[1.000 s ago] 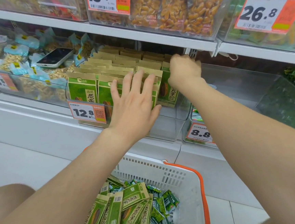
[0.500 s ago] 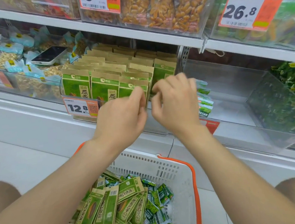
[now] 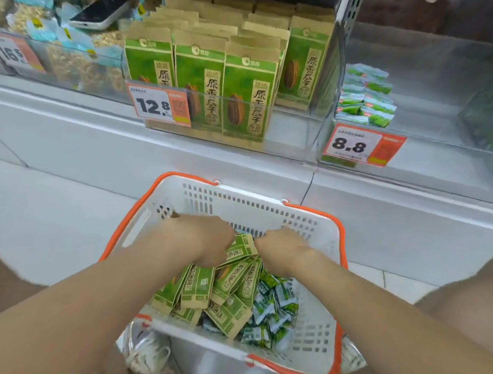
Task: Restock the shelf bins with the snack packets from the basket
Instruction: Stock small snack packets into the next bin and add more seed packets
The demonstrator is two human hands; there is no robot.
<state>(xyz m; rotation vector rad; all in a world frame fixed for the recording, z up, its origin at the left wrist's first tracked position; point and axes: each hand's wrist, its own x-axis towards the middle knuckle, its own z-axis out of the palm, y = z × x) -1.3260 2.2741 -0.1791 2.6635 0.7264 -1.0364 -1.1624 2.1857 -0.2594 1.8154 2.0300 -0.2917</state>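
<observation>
Both my hands are down in the white basket [image 3: 310,220] with the orange rim. My left hand [image 3: 205,238] curls over the pile of green and tan seed packets [image 3: 217,281] and grips the top packet [image 3: 240,248]. My right hand [image 3: 280,246] has its fingers curled at that packet's right edge. Small green and white packets [image 3: 273,303] lie on the basket's right side. Above, the clear shelf bin [image 3: 294,129] holds rows of upright green seed packets [image 3: 243,91]. The bin to its right [image 3: 438,80] has a small stack of small green packets [image 3: 365,98].
A phone [image 3: 99,11] lies on bagged nuts in the left bin [image 3: 79,67]. Price tags 12.8 [image 3: 157,105] and 8.8 [image 3: 355,144] hang on the bin fronts. The basket sits on the tiled floor beside my shoe [image 3: 146,344], with my knees on either side.
Both hands have dropped from the shelf bin's front row down into the basket. The view has tilted downward with them.
</observation>
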